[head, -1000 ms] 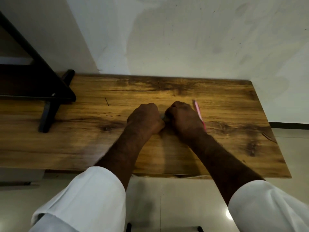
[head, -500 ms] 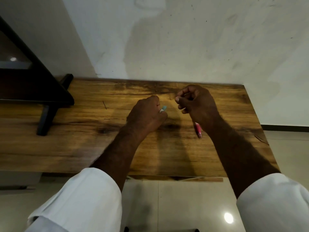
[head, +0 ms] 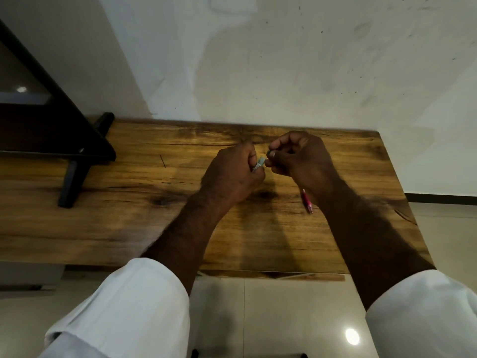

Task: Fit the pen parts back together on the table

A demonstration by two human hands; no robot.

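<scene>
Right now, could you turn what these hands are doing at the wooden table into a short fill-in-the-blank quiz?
1. The left hand grips a slim light ____ pen.
2. The right hand pinches a small dark cap just to the ____ of that pen's tip.
3. A pink pen lies on the brown wooden ____.

Missing words: blue; right; table

Pen (head: 307,201) on table (head: 129,228), under right forearm; stand (head: 74,161) far left.

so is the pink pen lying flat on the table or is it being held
Lying flat. The pink pen rests on the wooden table, partly hidden under the right forearm; neither hand grips it.
</scene>
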